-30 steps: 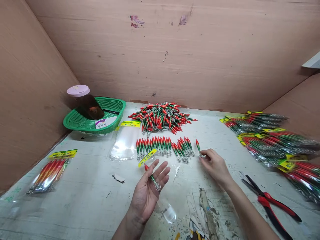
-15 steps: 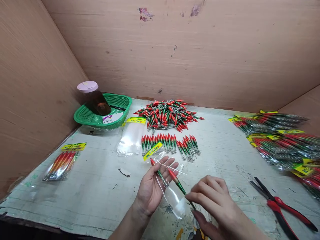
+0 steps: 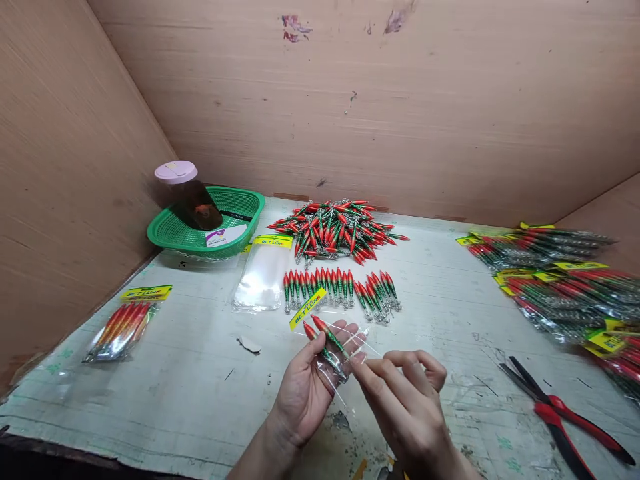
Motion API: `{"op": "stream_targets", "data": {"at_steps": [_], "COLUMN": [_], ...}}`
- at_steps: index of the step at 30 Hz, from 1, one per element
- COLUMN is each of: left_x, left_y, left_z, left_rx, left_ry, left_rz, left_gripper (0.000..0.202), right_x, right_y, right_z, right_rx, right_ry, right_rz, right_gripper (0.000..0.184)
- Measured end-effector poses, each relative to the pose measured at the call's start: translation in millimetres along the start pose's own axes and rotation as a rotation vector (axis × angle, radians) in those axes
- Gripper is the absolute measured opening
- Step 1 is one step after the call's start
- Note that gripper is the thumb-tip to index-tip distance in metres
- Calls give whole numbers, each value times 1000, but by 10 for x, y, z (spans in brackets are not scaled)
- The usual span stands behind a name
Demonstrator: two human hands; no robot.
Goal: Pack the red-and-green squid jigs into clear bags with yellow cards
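Observation:
My left hand (image 3: 303, 393) lies palm up, thumb pressed down, holding a clear plastic bag with a yellow BCT LURE header (image 3: 308, 309). One red-and-green squid lure (image 3: 311, 331) rests in it, red tip toward the header. Beside it lies a second squid lure (image 3: 327, 329), its hook end pinched by my right hand (image 3: 407, 400). Whether this second lure is inside the bag's opening is hard to see. Just beyond my hands stand a row of squid lures (image 3: 320, 287) and a smaller group (image 3: 377, 293).
A heap of lures (image 3: 335, 230) lies at the back. Flat bags (image 3: 265, 277) sit by a green basket (image 3: 240, 247) holding a lidded drink cup (image 3: 193, 200). Filled packs (image 3: 565, 287) pile up at right, near red-handled scissors (image 3: 555, 403); another pack (image 3: 125, 323) lies left.
My right hand has brought its lure up and left, from apart over the table to alongside the first one on my left palm. My left hand's thumb has pressed down onto the bag.

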State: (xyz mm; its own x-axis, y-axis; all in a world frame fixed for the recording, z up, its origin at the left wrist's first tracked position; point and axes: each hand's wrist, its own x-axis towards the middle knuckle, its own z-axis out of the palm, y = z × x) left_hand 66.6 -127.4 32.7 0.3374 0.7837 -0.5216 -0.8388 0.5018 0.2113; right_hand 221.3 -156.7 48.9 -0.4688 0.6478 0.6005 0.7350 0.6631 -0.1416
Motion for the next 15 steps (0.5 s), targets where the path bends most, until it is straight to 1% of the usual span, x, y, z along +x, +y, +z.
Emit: {"op": "stream_targets", "data": {"at_steps": [2,4,6,7,8,9,11,13,15], "left_x": [3,3,0,-1,-2,-2,-4,-5,-7], "left_y": [-9,-7,2,6,9,11,8,-1,-12], "left_z": [-17,-34,-40,-37,-29,-17,13,40,57], "left_rx": [-18,-34,-36,-36,-37,-41,-53,-64,-69], "left_ry": [18,40,61,73,87,101,128,138,132], "left_rz": [3,7,18,28,36,43,45,24,-10], "left_gripper": [29,28,29,29,29,28,28,28,29], "right_x": [11,7,-30,-61,-99,-140,-216,-261,-270], "right_y": [40,190,469,644,828,1008,1312,1502,1591], "right_z": [-34,-86,-109,-95,-61,-8,138,299,435], "right_rx": [88,216,259,222,152,104,91,93,90], "right_ry": [2,35,96,122,84,0,-87,-124,-134], "right_rz": [-19,25,161,253,321,352,367,367,374], "right_gripper": [30,31,26,22,16,13,16,20,21]}}
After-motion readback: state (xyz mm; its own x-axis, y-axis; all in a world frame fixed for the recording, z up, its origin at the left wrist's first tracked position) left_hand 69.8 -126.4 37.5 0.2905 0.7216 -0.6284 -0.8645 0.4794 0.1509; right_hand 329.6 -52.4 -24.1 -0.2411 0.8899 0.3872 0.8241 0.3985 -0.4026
